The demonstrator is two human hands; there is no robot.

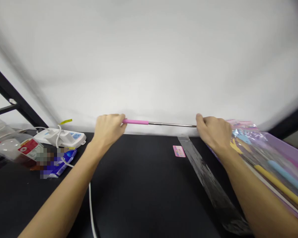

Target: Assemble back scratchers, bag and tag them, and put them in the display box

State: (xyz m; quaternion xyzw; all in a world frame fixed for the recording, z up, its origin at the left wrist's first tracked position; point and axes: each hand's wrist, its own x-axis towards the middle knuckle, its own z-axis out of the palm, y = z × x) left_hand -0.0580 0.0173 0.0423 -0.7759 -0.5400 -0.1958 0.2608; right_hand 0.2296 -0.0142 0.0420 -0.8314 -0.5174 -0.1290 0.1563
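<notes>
Stretched level between my two hands is a thin telescopic rod [172, 124] with a pink grip [136, 122] and a silver metal shaft. My left hand [109, 128] is closed around the pink end. The far metal end disappears into my right hand [215, 132], which is closed on it, so its tip is hidden. Below the rod, a long clear plastic sleeve [201, 172] lies flat on the black table [139, 188]. Beside the sleeve's upper part rests a small pink printed card [179, 151].
At the right, a lilac bin [285, 145] holds several wrapped rods with coloured grips. On the left are a white power strip [76, 138], a plastic bottle [12, 148], a blue packet [62, 165] and a white cable [90, 205]. A white wall [149, 66] rises behind the table.
</notes>
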